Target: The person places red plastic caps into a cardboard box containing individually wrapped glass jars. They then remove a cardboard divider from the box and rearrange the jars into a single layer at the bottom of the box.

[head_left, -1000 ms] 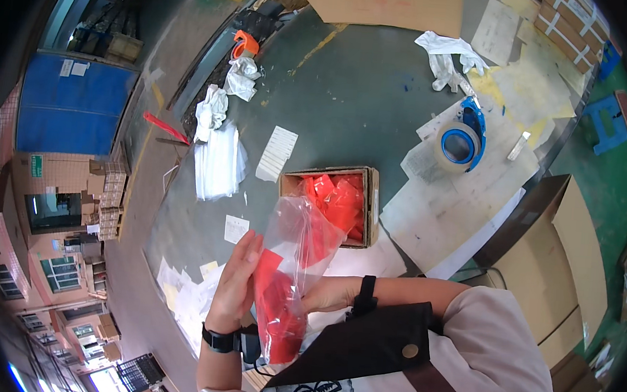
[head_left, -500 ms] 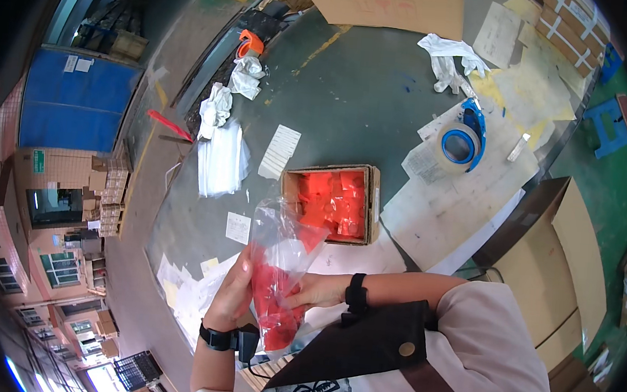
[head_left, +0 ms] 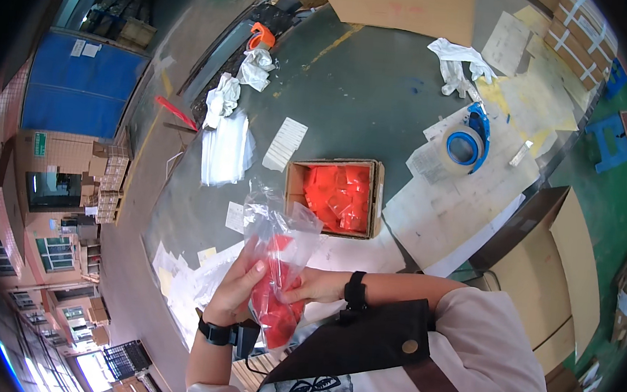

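Left fingers [head_left: 248, 276], right fingers [head_left: 300, 292] — both holding a clear bag [head_left: 277, 263], red-filled box [head_left: 377, 201] beyond

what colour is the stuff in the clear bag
Red; the contents show best in the head view.

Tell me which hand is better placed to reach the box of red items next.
Probably the right hand: it sits nearer the cardboard box, while the clear bag lies between the left hand and that box. Both hands are on the bag, though.
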`<action>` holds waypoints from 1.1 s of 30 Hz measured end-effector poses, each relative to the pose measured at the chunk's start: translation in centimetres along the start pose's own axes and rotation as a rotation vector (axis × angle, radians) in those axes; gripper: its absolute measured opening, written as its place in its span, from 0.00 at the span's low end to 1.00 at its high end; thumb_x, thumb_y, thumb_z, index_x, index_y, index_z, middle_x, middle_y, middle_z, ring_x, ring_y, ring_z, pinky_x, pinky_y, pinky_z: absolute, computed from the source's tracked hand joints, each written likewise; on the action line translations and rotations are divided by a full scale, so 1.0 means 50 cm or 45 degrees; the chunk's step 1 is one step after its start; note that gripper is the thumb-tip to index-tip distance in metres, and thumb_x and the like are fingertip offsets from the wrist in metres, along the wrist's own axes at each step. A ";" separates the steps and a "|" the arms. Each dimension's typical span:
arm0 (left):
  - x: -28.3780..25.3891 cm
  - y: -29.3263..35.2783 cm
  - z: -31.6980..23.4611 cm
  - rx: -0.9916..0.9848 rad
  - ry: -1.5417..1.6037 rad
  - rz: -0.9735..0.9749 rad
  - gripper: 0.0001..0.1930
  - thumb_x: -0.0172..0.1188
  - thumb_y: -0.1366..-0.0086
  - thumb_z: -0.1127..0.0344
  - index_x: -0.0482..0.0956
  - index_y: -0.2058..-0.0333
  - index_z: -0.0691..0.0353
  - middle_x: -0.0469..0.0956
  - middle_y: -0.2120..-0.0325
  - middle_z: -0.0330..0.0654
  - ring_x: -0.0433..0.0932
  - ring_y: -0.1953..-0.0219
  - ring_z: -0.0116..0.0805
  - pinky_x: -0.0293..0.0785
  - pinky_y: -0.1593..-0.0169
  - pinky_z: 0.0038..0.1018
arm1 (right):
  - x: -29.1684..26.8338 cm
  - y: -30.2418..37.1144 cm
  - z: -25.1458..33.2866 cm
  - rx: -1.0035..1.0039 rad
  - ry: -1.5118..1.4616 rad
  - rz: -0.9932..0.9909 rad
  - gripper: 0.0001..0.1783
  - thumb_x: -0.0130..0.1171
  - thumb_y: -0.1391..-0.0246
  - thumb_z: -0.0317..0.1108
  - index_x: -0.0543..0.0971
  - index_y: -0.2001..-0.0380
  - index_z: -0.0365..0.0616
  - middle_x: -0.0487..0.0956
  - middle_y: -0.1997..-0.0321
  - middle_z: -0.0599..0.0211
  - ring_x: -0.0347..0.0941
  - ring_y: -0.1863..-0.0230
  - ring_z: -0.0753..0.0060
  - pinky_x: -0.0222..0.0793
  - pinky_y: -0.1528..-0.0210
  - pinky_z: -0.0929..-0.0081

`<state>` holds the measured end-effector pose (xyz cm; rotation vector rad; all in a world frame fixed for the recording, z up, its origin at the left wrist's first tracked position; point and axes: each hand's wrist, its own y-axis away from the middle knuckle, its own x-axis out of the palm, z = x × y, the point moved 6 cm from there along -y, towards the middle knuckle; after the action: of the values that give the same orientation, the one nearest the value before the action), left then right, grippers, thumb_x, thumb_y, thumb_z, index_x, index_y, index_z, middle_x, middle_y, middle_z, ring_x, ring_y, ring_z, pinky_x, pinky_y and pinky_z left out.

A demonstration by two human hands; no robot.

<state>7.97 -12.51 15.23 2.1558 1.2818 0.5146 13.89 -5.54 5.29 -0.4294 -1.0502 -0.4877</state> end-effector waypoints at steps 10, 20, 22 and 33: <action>-0.081 0.084 0.036 0.425 -0.403 -0.550 0.21 0.57 0.33 0.65 0.67 0.46 0.70 0.75 0.54 0.46 0.73 0.49 0.34 0.67 0.44 0.30 | -0.023 0.014 0.049 -0.127 1.395 -0.610 0.66 0.77 0.67 0.48 0.45 0.32 0.39 0.58 0.36 0.36 0.55 0.35 0.41 0.54 0.33 0.57; -0.067 0.212 0.069 0.885 -0.382 -0.856 0.07 0.46 0.32 0.73 0.75 0.67 0.63 0.77 0.63 0.38 0.72 0.62 0.25 0.67 0.57 0.23 | 0.200 0.017 0.164 -0.305 2.130 -0.315 0.52 0.69 0.61 0.37 0.54 0.34 0.39 0.68 0.45 0.48 0.71 0.52 0.46 0.68 0.51 0.58; -0.068 0.210 0.006 1.041 -0.550 -0.862 0.08 0.44 0.32 0.72 0.74 0.64 0.63 0.74 0.57 0.42 0.71 0.58 0.30 0.66 0.53 0.25 | 0.212 -0.027 0.173 -0.349 2.079 -0.322 0.40 0.65 0.58 0.33 0.64 0.40 0.40 0.74 0.54 0.52 0.75 0.60 0.49 0.71 0.58 0.59; -0.166 0.209 0.104 0.748 0.128 -1.130 0.11 0.51 0.31 0.68 0.75 0.52 0.63 0.76 0.59 0.35 0.72 0.58 0.23 0.67 0.55 0.20 | 0.260 -0.025 0.566 -0.632 1.910 -0.850 0.14 0.53 0.38 0.38 0.77 0.69 0.36 0.77 0.77 0.65 0.69 0.78 0.78 0.66 0.74 0.74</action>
<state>14.10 -25.20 17.72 1.6831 2.4583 -0.1534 -1.61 6.85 29.33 -0.0308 0.4546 -1.3795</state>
